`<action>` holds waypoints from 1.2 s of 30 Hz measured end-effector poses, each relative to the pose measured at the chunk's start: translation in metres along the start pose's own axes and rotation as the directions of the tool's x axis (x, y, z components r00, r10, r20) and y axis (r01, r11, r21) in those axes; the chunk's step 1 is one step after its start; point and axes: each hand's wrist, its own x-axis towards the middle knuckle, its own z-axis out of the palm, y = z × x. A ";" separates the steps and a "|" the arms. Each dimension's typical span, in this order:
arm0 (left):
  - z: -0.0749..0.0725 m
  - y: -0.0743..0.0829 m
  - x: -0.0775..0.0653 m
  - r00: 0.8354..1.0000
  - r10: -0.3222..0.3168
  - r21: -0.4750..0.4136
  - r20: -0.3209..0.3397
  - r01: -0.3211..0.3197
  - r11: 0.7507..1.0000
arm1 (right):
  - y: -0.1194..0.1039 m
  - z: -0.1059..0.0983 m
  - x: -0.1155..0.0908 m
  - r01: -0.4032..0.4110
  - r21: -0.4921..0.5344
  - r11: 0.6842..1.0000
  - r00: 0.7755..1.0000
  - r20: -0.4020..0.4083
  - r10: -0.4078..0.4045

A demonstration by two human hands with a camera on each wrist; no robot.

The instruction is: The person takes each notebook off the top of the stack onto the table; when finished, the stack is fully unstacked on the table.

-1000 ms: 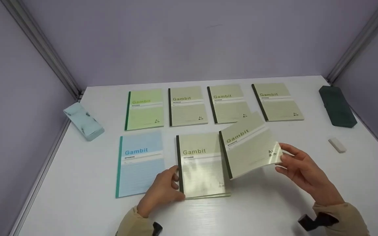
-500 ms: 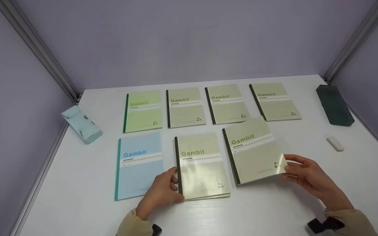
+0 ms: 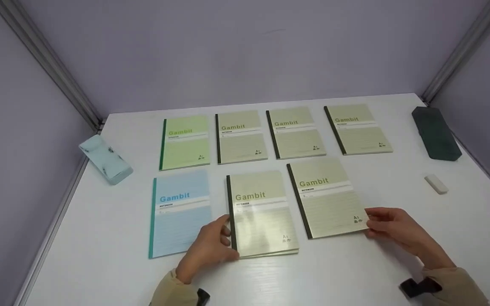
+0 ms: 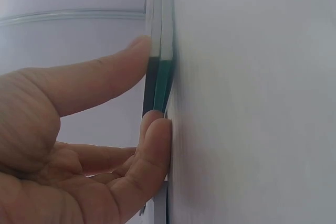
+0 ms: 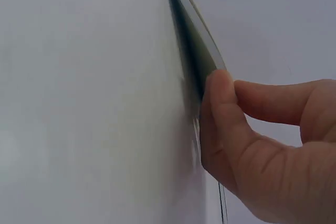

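Observation:
In the head view my right hand (image 3: 398,229) pinches the near right corner of a beige notebook (image 3: 328,202) with a dark spine. The right wrist view shows that corner held slightly off the table, thumb above and fingers beneath. My left hand (image 3: 211,242) holds the near left corner of a stack of two notebooks (image 3: 262,212), beige on top. Its thumb touches the near edge and its curled fingers lie along the spine. In the left wrist view the lower notebook (image 4: 163,85) has a green spine. A blue notebook (image 3: 181,212) lies left of the stack.
Behind lie a light green notebook (image 3: 185,144) and three beige notebooks (image 3: 241,138) in a row. A pale blue case (image 3: 106,159) sits at the left, a dark green case (image 3: 436,134) at the right. An eraser (image 3: 435,184) lies near the dark case. Walls enclose the table.
My right hand has brought the tilted beige notebook down and toward me, turning it straighter, so it lies nearly flat beside the stack. The left hand stays at the stack's corner.

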 end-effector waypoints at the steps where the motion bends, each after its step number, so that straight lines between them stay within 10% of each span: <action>1: 0.000 0.000 0.000 1.000 -0.003 0.003 -0.001 0.003 1.000 | -0.001 0.001 0.000 -0.002 -0.045 0.999 1.000 -0.015 0.001; 9: 0.000 -0.001 0.000 1.000 0.001 0.016 -0.009 -0.001 1.000 | -0.013 0.016 -0.004 -0.027 -0.422 0.906 0.981 -0.184 -0.056; 17: -0.002 -0.001 0.000 1.000 0.005 0.020 -0.012 -0.005 1.000 | -0.029 0.041 -0.002 0.104 -0.478 0.872 0.949 -0.215 -0.231; 28: -0.001 -0.001 -0.002 0.999 0.030 0.026 -0.012 -0.030 0.999 | -0.042 0.099 0.023 0.204 -0.356 0.912 0.972 -0.040 -0.232; 36: -0.002 0.000 -0.004 0.998 0.066 0.039 0.010 -0.066 0.997 | -0.042 0.131 0.035 0.234 -0.416 0.879 0.967 0.191 -0.167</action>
